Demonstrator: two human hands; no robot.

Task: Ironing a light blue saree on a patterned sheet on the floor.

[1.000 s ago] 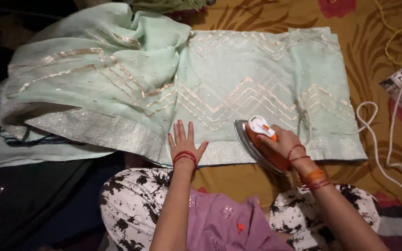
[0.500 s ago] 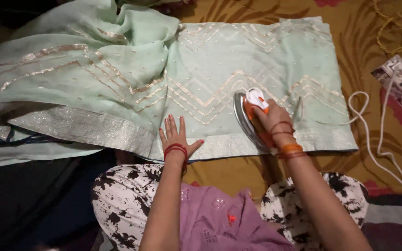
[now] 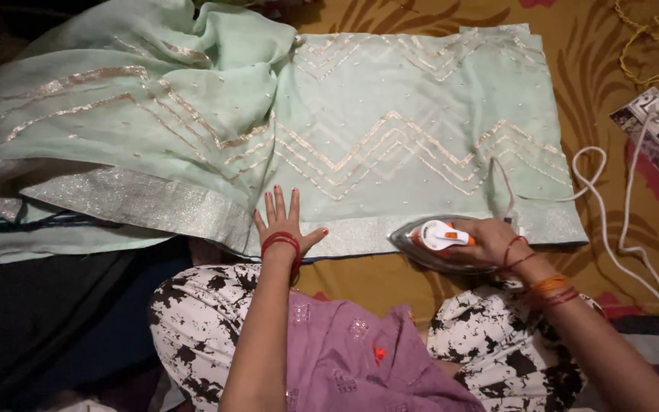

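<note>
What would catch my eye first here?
A wide pale green cloth with gold zigzag trim covers the patterned floor mat. The right hand grips an orange and white iron on its silver border at the near edge, while the left hand lies flat on the cloth.

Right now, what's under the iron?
The iron, held by the right hand, sits on the silver border of the mint green fabric, overhanging the brown patterned sheet. Its soleplate and the border beneath are hidden.
</note>
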